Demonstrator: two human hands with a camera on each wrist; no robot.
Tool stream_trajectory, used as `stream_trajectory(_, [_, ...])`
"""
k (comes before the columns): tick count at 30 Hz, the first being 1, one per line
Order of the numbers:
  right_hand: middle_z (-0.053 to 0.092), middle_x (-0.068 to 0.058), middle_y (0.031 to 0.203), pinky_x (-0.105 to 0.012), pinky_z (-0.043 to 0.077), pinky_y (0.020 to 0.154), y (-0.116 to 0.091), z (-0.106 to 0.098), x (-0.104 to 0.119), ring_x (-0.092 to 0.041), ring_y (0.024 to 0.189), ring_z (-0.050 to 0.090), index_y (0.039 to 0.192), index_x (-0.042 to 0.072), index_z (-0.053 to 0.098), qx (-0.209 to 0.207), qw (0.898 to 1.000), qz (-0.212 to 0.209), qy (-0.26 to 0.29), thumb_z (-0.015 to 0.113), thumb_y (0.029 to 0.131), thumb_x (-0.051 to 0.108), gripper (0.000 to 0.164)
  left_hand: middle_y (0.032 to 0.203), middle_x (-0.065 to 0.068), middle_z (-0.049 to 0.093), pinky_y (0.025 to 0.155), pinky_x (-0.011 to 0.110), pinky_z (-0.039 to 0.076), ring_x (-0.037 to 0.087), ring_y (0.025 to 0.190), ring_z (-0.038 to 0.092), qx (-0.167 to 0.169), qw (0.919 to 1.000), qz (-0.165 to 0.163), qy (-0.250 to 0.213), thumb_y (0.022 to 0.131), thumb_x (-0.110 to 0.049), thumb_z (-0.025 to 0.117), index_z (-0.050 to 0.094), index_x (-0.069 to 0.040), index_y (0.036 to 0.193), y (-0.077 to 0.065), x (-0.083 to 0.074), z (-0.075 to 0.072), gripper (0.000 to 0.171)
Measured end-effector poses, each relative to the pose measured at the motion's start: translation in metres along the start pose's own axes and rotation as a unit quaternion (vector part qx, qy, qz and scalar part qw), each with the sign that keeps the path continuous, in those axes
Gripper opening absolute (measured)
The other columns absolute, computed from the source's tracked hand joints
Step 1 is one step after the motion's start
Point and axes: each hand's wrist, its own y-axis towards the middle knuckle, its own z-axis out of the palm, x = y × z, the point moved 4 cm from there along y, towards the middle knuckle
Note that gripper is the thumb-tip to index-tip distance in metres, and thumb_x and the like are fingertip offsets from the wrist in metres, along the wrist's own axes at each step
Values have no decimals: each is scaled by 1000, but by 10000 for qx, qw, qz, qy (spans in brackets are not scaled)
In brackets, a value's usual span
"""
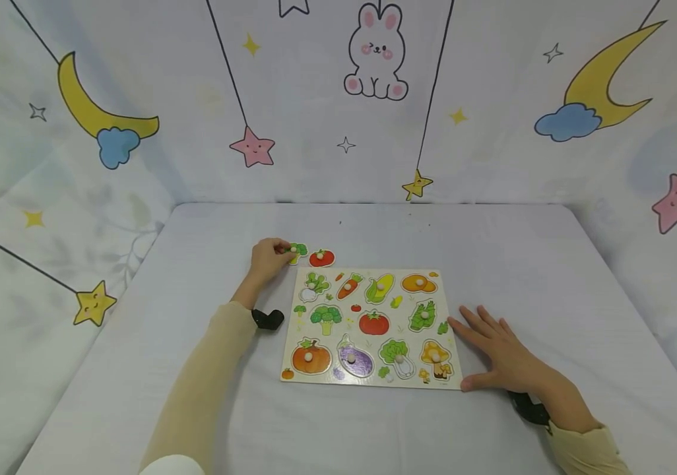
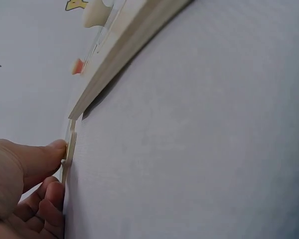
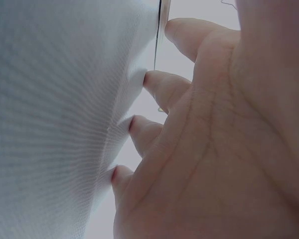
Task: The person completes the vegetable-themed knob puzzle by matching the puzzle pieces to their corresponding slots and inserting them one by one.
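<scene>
In the head view my left hand (image 1: 268, 259) pinches a broccoli puzzle piece (image 1: 300, 250) at its left side, just beyond the top left corner of a wooden vegetable peg board (image 1: 448, 297). The left wrist view shows the thumb pressed to the thin piece (image 2: 71, 149), fingers curled below. Beside it lies a tomato puzzle piece (image 1: 322, 258) with a round knob. On the board, the broccoli recess (image 1: 326, 318) and tomato recess (image 1: 374, 323) show printed pictures without knobs. My right hand (image 1: 501, 353) rests spread, thumb and index finger at the board's right edge, fingertips on the cloth.
Other knobbed pieces sit in the board, among them a pumpkin (image 1: 311, 359), an eggplant (image 1: 355, 361) and a mushroom (image 1: 436, 359). A white cloth (image 1: 493, 251) covers the table. Printed fabric walls (image 1: 326, 86) rise at the back and sides.
</scene>
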Motion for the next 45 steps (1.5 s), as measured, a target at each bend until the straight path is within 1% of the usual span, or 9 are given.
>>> stream_trajectory(7, [20, -23, 160, -74, 8, 107, -1, 0, -1, -52, 146, 7, 153, 21, 34, 8, 10000, 9, -7, 77, 64, 65, 107, 87, 15, 66, 68, 27, 41, 22, 77, 55, -12, 10000, 20, 39, 89, -16, 70, 72, 2, 102, 4, -1, 2, 22])
stream_trajectory(14, [21, -22, 160, -74, 8, 107, 0, 1, -1, -52, 145, 8, 153, 21, 35, -15, 10000, -20, -11, 77, 64, 65, 107, 91, 17, 66, 69, 28, 43, 24, 80, 57, -3, 9999, 75, 150, 91, -16, 68, 71, 4, 102, 4, -1, 5, 23])
stream_trajectory(19, [21, -22, 160, -74, 7, 107, 0, 2, -1, -52, 145, 8, 153, 21, 35, -4, 10000, 6, 17, 77, 64, 65, 107, 91, 18, 65, 70, 30, 43, 27, 81, 57, -5, 9999, 101, 113, 91, -15, 67, 71, 4, 103, 3, -1, 4, 22])
stream_trajectory(25, [21, -22, 160, -74, 8, 107, 0, 2, 0, -53, 145, 8, 152, 20, 35, 15, 10000, 34, -5, 77, 64, 65, 108, 90, 18, 66, 68, 29, 43, 25, 80, 57, -106, 9994, 314, 52, 92, -15, 67, 71, 4, 102, -3, -8, -2, 21])
stream_trajectory(28, [21, -22, 160, -74, 8, 108, 0, 1, 0, -52, 145, 8, 152, 20, 35, 33, 10000, 50, -9, 77, 64, 64, 107, 90, 17, 66, 69, 29, 44, 25, 79, 57, -83, 9984, 563, 45, 91, -14, 68, 71, 3, 101, -13, -22, -7, 20])
stream_trajectory(31, [21, -23, 159, -74, 9, 107, 0, -1, 1, -53, 145, 8, 152, 20, 35, -6, 10000, 15, -14, 78, 64, 63, 107, 89, 17, 66, 69, 30, 44, 26, 78, 57, 10, 9958, 918, 57, 90, -12, 69, 71, 4, 100, -27, -40, -10, 18])
stream_trajectory(35, [23, -24, 158, -75, 10, 106, 0, -3, 3, -53, 145, 9, 152, 20, 35, -50, 10000, -52, -21, 79, 65, 61, 106, 83, 14, 67, 65, 28, 44, 22, 72, 56, 343, 9915, 1250, 125, 89, -11, 69, 72, 3, 97, -52, -61, -8, 16])
stream_trajectory(41, [22, -23, 159, -74, 9, 107, 0, -3, 3, -53, 145, 10, 153, 21, 34, -27, 10000, -44, -47, 79, 65, 61, 106, 72, 5, 61, 59, 22, 41, 13, 65, 50, 1074, 9843, 1360, 344, 88, -10, 71, 72, -2, 88, -87, -75, 8, 9])
stream_trajectory(45, [22, -23, 159, -75, 10, 106, 0, -3, 2, -53, 145, 10, 153, 21, 34, -37, 9999, -67, -92, 79, 65, 61, 106, 67, 0, 57, 58, 21, 39, 11, 63, 48, 1392, 9799, 1347, 468, 86, -10, 72, 71, -6, 82, -104, -76, 20, 7])
